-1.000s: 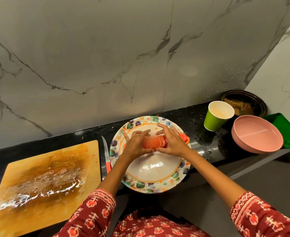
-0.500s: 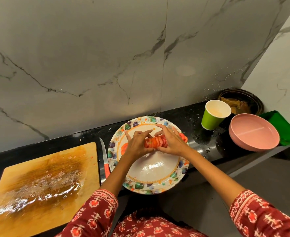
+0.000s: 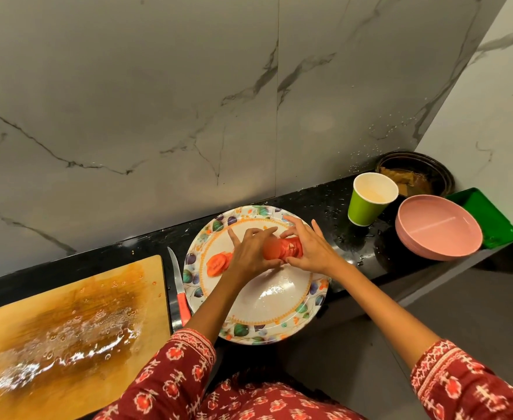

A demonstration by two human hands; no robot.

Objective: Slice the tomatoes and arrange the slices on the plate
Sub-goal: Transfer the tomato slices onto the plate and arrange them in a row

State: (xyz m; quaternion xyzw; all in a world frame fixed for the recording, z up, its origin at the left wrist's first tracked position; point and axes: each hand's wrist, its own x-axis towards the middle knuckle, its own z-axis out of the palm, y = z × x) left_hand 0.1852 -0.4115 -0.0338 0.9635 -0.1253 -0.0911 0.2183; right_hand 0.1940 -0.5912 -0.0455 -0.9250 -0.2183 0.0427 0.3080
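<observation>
Both hands are over the far half of the round white plate with a printed leaf-and-orange border (image 3: 261, 325), which stands on the black stone counter (image 3: 334, 204). Between them they hold a row of red tomato slices (image 3: 291, 248), pressed together like a short roll. The left hand (image 3: 250, 253) curls its thumb and fingers around the left end of the row, and the right hand (image 3: 312, 250) grips the right end, with two fingers stretched out towards the plate rim. The left end of the row looks blurred, so I cannot tell if one slice is separating there. A few loose tomato slices (image 3: 217, 263) lie flat on the plate just beside the left hand, overlapping each other.

Left of the plate, a small knife with a red handle (image 3: 179, 286) lies on the counter, its blade pointing to the wall. Further left is the wet rectangular wooden cutting board (image 3: 67, 322) (juice and seeds shine on it). To the right stand a green paper cup (image 3: 367, 203), a pink round bowl (image 3: 440, 227), a green plastic tray (image 3: 491, 219) and a dark round dish (image 3: 415, 174) with something brown inside. Sleeves of red patterned cloth (image 3: 170, 377) cover the forearms.
</observation>
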